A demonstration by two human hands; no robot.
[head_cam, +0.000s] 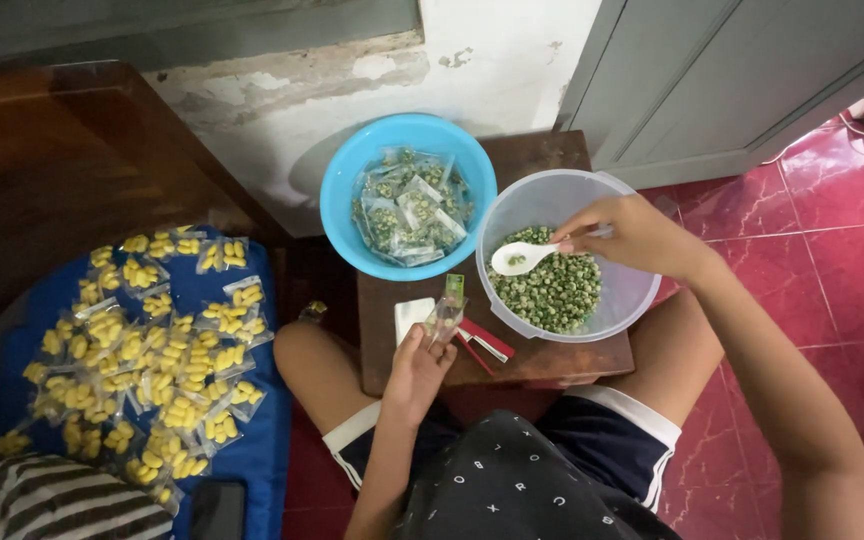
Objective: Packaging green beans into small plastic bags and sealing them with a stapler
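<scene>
Right hand (624, 235) grips spoon (522, 257) over peas (555, 288) in clear bowl (624, 300). Left hand (418, 368) pinches bag (447, 312) above table (542, 155). You keep bag mouth wide, bring it near bowl, tip spoon slowly.

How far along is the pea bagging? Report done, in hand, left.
Done: the blue bowl holds a heap of filled packets. In hand: the right hand lifts a white spoon of green peas; the left hand holds an open small bag. Left: the clear bowl still holds many peas.
</scene>
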